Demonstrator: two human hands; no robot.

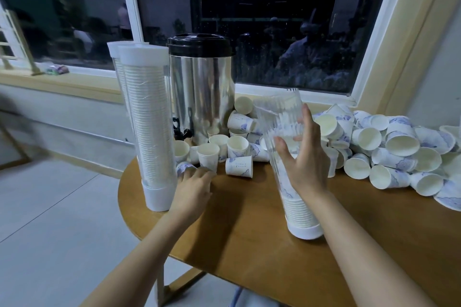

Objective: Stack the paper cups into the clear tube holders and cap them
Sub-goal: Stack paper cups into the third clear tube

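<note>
At round wooden table (237, 237) beneath dark window (274, 20), keep right hand (305, 167) wrapped round part-filled clear tube holder (283, 129) at near right, lift fallen paper cup (185, 167) under curled left hand (193, 189) beside capped tubes (147, 119), and feed squarely into open top.

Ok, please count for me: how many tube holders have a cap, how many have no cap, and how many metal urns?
Capped tube holders: 2 (front, back)
Uncapped tube holder: 1
Metal urn: 1
Total: 4

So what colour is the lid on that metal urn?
Black; the urn lid shows best in the head view.
</note>
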